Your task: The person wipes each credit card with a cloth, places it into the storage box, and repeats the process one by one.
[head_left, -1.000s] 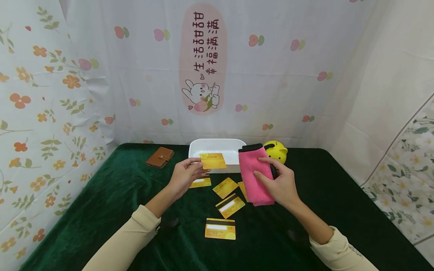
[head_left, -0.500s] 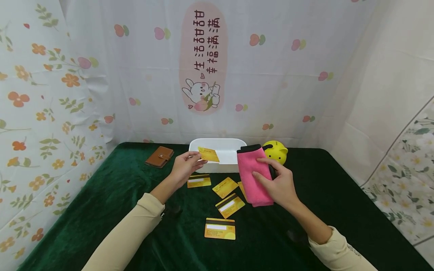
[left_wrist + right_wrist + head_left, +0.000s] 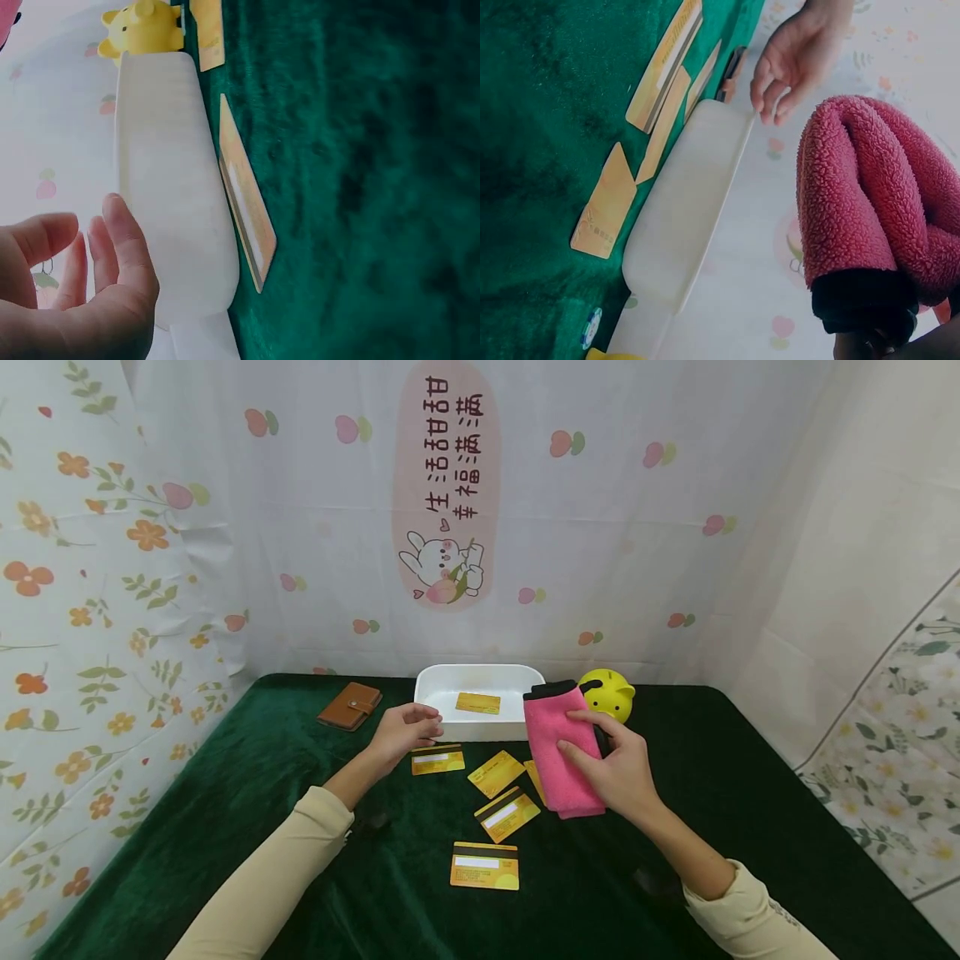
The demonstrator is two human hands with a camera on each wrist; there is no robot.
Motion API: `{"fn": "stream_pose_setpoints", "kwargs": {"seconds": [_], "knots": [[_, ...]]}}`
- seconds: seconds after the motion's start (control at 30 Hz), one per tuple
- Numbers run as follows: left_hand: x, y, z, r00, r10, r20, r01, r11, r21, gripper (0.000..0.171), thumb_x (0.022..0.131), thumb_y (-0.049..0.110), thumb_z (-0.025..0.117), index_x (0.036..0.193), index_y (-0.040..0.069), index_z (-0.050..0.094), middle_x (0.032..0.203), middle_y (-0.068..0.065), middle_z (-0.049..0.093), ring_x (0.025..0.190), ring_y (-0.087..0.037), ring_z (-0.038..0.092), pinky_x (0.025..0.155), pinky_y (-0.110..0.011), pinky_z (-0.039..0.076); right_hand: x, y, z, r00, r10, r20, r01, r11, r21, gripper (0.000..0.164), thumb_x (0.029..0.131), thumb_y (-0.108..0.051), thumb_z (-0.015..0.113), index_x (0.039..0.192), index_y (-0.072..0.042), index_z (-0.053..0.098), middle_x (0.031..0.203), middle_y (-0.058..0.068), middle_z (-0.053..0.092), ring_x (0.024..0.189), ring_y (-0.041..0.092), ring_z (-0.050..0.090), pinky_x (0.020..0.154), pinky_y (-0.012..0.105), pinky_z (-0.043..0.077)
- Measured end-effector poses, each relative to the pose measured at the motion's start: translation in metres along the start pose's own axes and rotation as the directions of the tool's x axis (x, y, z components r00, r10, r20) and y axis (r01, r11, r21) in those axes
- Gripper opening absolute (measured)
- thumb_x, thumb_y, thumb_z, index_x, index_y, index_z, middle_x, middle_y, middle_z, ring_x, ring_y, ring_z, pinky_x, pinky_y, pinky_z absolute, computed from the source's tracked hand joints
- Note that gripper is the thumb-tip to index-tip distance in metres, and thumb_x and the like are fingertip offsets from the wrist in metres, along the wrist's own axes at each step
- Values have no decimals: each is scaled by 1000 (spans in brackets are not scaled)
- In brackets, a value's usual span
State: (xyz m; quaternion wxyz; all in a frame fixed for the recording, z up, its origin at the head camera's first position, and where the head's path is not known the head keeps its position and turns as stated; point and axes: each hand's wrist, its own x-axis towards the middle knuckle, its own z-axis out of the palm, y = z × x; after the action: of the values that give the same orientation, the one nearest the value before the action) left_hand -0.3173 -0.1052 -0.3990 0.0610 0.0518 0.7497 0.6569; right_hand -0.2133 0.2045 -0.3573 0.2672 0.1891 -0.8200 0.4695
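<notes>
A deep green, velvety cloth covers the desk (image 3: 225,868), whose two far corners, both rounded, show at mid-height in the head view. A brown wallet (image 3: 350,707) lies toward the far left corner, and a white tray (image 3: 480,732) stands at the far edge, near the centre of the frame. A yellow pig figure (image 3: 617,700) is right of it. Before the tray lie a striped card (image 3: 438,762), a plain-faced card (image 3: 496,774) and a mostly hidden card (image 3: 535,781); below them, a tilted card (image 3: 507,816) and, lower centre, a squared-up card (image 3: 484,867). The right wrist view shows a round chip (image 3: 591,328) at lower left.
</notes>
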Motion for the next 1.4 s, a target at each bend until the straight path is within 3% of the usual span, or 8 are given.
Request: {"fn": "stream_pose_setpoints", "kwargs": {"seconds": [0.27, 0.5, 0.73, 0.97, 1.13, 1.23, 1.4], "knots": [[-13, -2, -11, 997, 42, 72, -56, 978, 199, 28, 99, 14, 62, 121, -2, 62, 118, -21, 66, 100, -30, 69, 80, -41, 59, -2, 5, 3, 1000, -7, 16, 7, 999, 42, 39, 83, -3, 79, 120, -6, 67, 115, 14, 67, 85, 25, 64, 65, 26, 57], [-20, -6, -19, 986, 71, 149, -114, 945, 305, 36, 94, 15, 68, 127, 0, 62, 120, -17, 67, 96, -21, 65, 71, -36, 58, -4, 3, 4, 1000, -16, 25, 15, 999, 48, 39, 82, -1, 79, 119, -5, 67, 116, 15, 66, 85, 26, 63, 65, 26, 57], [-20, -14, -23, 990, 50, 134, -101, 910, 403, 39, 92, 16, 71, 126, -1, 62, 122, -20, 65, 97, -26, 63, 66, -35, 56, -4, 1, 9, 999, -11, 46, 9, 999, 41, 40, 82, 0, 79, 120, -5, 66, 115, 14, 65, 89, 26, 61, 65, 26, 57], [-18, -19, -27, 991, 73, 113, -122, 848, 516, 38, 87, 16, 77, 119, 0, 66, 105, -11, 70, 104, -29, 60, 85, -45, 50, -5, -15, 11, 998, -20, 56, 19, 1000, 19, 39, 80, 8, 76, 118, 3, 65, 112, 22, 65, 87, 29, 62, 64, 25, 56], [-14, -23, -30, 995, 35, 89, -79, 829, 553, 39, 86, 18, 79, 118, 1, 66, 100, -8, 70, 97, -26, 60, 79, -40, 50, -4, -39, 9, 997, -33, 68, 33, 999, 7, 36, 80, 11, 75, 114, 8, 64, 109, 24, 65, 87, 30, 62, 66, 24, 55], [-11, -24, -32, 997, -1, 71, -40, 819, 572, 40, 85, 20, 80, 119, 3, 66, 102, -9, 69, 96, -26, 60, 78, -39, 50, -4, -40, 10, 997, -33, 73, 33, 999, 9, 36, 80, 10, 75, 114, 8, 64, 109, 24, 65, 89, 30, 61, 67, 24, 55], [-8, -26, -32, 997, -17, 77, -33, 793, 608, 44, 84, 20, 81, 121, 3, 65, 105, -12, 68, 98, -28, 60, 80, -40, 51, -3, -39, 11, 997, -35, 73, 34, 999, 16, 36, 80, 9, 76, 114, 7, 64, 110, 24, 65, 89, 31, 61, 67, 24, 55]]}}
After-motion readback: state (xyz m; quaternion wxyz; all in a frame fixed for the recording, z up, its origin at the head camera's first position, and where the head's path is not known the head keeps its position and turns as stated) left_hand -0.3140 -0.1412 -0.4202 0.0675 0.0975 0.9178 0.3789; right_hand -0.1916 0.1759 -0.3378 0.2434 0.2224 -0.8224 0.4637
